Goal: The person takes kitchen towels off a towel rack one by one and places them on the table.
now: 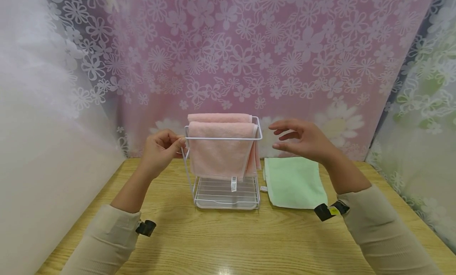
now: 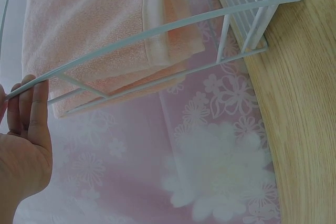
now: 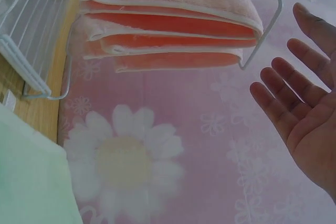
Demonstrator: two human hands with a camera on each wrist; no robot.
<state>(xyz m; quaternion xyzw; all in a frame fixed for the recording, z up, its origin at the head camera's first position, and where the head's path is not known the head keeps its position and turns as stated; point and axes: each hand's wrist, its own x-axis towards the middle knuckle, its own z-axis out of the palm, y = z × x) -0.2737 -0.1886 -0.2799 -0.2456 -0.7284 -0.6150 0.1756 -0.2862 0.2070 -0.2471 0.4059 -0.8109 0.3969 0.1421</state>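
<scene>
Head cam: your L hand (image 1: 160, 153) pinches the rack (image 1: 225, 139) by its top rail; R hand (image 1: 308, 142) fingers loosely spread, holding nothing. Pink towels (image 1: 221, 156) hang on rack, green towel (image 1: 295, 182) on table (image 1: 199, 241) beside it. Uneven L tug might tip rack, prob. sliding towels. Qty: 1 rack, approx. 2 pink, 1 green.

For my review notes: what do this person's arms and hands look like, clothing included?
The left hand and right hand are ungloved. The left sleeve and right sleeve are beige. A small black device sits at the left cuff; another, beside a yellow-green label, at the right.
</scene>
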